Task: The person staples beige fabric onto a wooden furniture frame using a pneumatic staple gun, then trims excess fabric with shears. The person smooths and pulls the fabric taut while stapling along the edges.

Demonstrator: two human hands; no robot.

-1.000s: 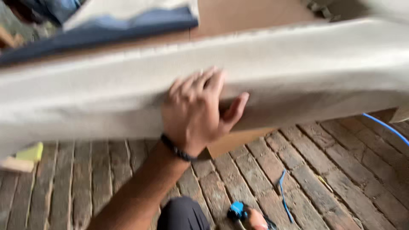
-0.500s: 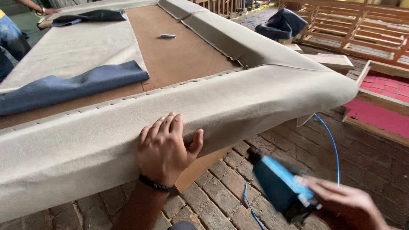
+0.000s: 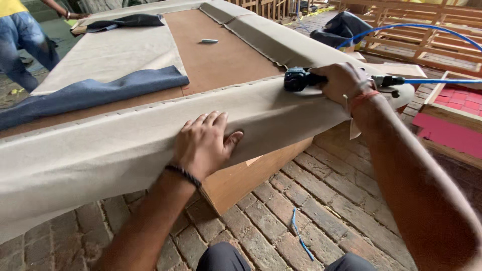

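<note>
Stapler (image 3: 301, 79) now pressed on fabric (image 3: 125, 145) edge, gripped in right hand (image 3: 344, 80); left hand (image 3: 203, 143) flat, open, pinning cloth taut.

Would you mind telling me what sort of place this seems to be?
Probably an upholstery workshop: beige fabric covers a board frame, the right hand holds an air stapler with a blue hose, and bare wooden frames lie behind.

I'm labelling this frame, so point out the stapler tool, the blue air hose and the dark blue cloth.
stapler tool (image 3: 299, 79), head view, on its dark body.
blue air hose (image 3: 442, 81), head view, on the straight run behind the tool.
dark blue cloth (image 3: 95, 93), head view, on its middle fold.
</note>
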